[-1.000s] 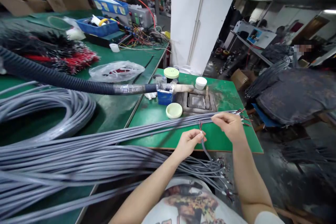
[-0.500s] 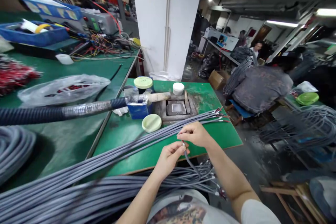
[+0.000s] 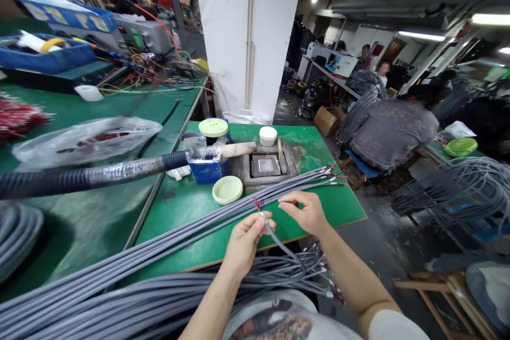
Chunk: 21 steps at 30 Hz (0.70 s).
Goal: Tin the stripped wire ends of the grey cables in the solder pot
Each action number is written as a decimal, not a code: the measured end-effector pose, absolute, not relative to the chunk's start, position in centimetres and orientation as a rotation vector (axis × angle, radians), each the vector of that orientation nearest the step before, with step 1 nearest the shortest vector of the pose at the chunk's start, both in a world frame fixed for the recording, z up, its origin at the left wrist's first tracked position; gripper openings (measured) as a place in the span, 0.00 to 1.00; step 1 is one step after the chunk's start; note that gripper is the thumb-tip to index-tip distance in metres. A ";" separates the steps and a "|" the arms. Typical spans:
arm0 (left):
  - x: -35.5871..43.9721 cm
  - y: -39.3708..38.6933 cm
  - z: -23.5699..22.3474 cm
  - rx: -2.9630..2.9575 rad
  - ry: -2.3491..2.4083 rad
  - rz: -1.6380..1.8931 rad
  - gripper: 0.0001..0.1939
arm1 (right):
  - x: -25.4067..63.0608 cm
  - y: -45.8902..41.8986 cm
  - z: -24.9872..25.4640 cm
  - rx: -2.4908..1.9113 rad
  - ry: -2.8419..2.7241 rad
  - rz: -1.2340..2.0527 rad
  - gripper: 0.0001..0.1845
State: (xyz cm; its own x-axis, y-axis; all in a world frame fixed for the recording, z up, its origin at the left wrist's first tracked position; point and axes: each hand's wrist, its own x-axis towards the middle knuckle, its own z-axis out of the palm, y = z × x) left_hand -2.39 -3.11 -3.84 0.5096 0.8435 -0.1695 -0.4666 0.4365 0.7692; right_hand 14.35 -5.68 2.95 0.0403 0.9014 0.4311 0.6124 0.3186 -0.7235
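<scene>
My left hand pinches a grey cable close to its end, near a white band. Thin red and dark wires fan out from that end, pointing up and left. To the right, my right hand hovers apart from the wires, thumb and fingertips drawn together; nothing shows between them. Behind both hands, a row of grey cables lies slantwise across the green table, their red-tipped ends at the right. A thicker bundle of cables lies in front, under my forearms.
A solder pot in a dark block sits beyond the cables, with a hose nozzle pointing over it. A pale green lid, a white jar and a blue box stand around it. A co-worker sits at the right.
My right hand has drawn away from the wires to the right. My left hand has shifted left with the cable, and its wire ends now show spread. The view has turned slightly.
</scene>
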 end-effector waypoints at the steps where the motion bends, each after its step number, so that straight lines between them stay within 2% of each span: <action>1: -2.6 -3.0 -3.7 0.644 0.571 0.870 0.14 | 14.6 -5.8 3.1 -1.318 -1.745 0.299 0.07; 6: -3.3 -2.5 -2.8 0.367 0.436 0.831 0.12 | 14.6 -6.0 3.4 -1.041 -2.203 -0.100 0.16; 12: -3.3 -2.8 -2.5 0.221 0.418 0.845 0.11 | 12.8 -5.4 2.6 -0.874 -2.334 -0.371 0.13; 16: -3.6 -2.9 -2.2 0.266 0.443 0.878 0.12 | 12.1 -4.7 2.0 -0.861 -2.308 -0.371 0.12; 21: -4.6 -3.2 -1.9 0.639 0.585 0.986 0.14 | 12.6 -4.2 2.9 -1.001 -2.044 -0.083 0.13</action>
State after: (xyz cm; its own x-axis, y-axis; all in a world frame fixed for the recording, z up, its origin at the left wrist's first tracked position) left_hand -4.58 -3.25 -1.92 0.4323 0.8877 -0.1586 -0.5649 0.4037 0.7197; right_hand 12.64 -4.25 2.88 -0.3302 0.6229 0.7092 0.6786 0.6789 -0.2803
